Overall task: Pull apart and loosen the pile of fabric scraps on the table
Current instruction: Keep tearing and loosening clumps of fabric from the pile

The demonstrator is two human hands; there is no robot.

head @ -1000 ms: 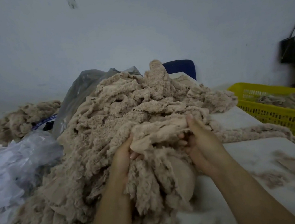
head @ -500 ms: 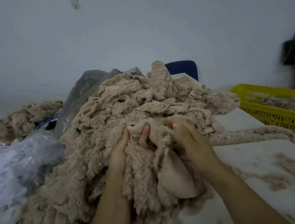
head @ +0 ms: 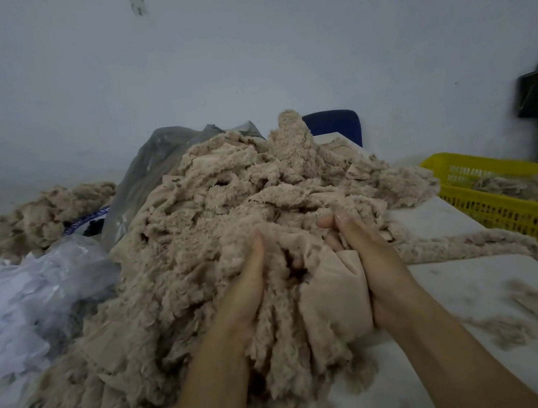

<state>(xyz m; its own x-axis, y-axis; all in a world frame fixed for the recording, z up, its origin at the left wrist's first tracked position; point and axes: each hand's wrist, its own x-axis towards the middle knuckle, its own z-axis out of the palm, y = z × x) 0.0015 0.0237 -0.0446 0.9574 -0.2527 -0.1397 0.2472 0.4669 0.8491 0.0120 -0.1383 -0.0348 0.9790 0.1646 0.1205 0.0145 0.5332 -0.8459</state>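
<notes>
Pile of fabric scraps [head: 227, 209] sits heaped on the table [head: 464, 297], left of the yellow basket [head: 503, 209]. Left hand [head: 244, 286] and right hand [head: 373, 265] are dug in, fingers [head: 351, 237] curled round one clump. Best to pull the hands apart now, shaking lightly.

The left hand [head: 245, 293] and right hand [head: 380, 267] apparently turned palms inward around the scraps [head: 224, 192].

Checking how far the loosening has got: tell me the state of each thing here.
Scrap pile, heaped high, tangled.
Left hand, gripping the pile's front.
Right hand, gripping the pile's front, beside the left.
Yellow basket, upright, some scraps inside.
Grey bag, crumpled behind the pile.
Table, littered with loose scraps.
</notes>
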